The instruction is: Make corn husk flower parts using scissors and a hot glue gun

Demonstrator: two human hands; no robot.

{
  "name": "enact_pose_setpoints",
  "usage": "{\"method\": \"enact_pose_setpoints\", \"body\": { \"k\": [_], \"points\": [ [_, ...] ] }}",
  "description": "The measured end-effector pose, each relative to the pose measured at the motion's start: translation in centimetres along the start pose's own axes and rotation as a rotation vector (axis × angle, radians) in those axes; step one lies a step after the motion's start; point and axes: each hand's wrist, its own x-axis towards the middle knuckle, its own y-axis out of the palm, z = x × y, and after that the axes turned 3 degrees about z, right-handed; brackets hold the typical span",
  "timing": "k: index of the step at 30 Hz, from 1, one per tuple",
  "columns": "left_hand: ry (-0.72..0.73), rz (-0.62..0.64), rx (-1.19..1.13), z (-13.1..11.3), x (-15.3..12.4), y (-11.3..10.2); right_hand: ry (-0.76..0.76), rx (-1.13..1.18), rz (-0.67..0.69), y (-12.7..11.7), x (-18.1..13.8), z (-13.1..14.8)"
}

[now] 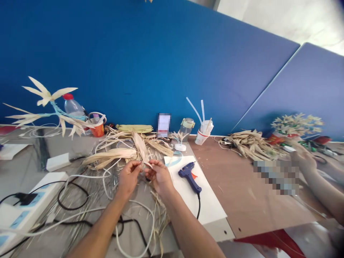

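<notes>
My left hand (pixel 129 178) and my right hand (pixel 160 176) meet over the near edge of a pile of dried corn husks. Thumb and fingers of both are pinched on a small pale strip of corn husk (pixel 147 165). A broad husk (pixel 140 146) rises just behind the fingertips; whether it joins the held strip I cannot tell. More husks (pixel 118 154) lie beyond my left hand. To the right, a dark blue glue gun (pixel 190 175) rests on white paper (pixel 206 206). Behind the paper, a small husk flower (pixel 179 137) stands on a white round base (pixel 180 147).
A power strip (pixel 34 193), loose cables and thin wires spread across the left. A husk flower stem (pixel 55 107) leans near a bottle (pixel 72 106). Behind stand a phone (pixel 163 124), a jar (pixel 187 126) and a cup (pixel 201 137). At right, another person's hand (pixel 305 163) works by husks (pixel 249 143).
</notes>
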Motion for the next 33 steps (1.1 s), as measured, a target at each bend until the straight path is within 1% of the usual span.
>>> {"method": "enact_pose_setpoints", "body": {
  "k": [3,8,11,14,17,20,23,26,29,31,33],
  "points": [
    [-0.024,0.011,-0.014,-0.1,0.0,0.0,-0.081,-0.14,-0.041,-0.1,0.4,-0.7],
    [-0.013,0.061,-0.003,0.1,-0.1,0.1,-0.223,-0.364,0.001,0.5,-0.1,-1.1],
    [0.026,0.065,0.035,0.4,-0.2,0.1,-0.268,-0.442,0.004,0.7,-0.7,-1.0],
    [0.109,0.047,0.123,0.4,-0.4,-0.1,-0.282,-0.439,-0.009,0.8,-1.1,-1.3],
    [0.201,-0.006,0.204,0.0,-0.6,-0.3,-0.285,-0.361,0.028,0.9,-1.1,-1.9],
    [0.281,-0.034,0.222,-0.4,-0.9,-0.3,-0.269,-0.259,0.049,1.0,-1.0,-2.3],
    [0.324,-0.018,0.209,-0.4,-1.1,-0.2,-0.274,-0.232,0.038,1.1,-1.0,-2.2],
    [0.271,-0.006,0.172,-0.1,-1.0,-0.2,-0.304,-0.275,0.058,1.1,-1.2,-2.0],
    [0.149,-0.023,0.061,0.3,-0.5,-0.3,-0.313,-0.287,0.079,1.2,-1.4,-1.9],
    [0.044,-0.005,-0.079,0.4,-0.2,-0.2,-0.257,-0.25,0.091,1.2,-1.3,-1.9],
    [-0.064,0.044,-0.248,0.3,0.0,-0.1,-0.167,-0.176,0.091,1.1,-1.2,-1.8]
  ]
}}
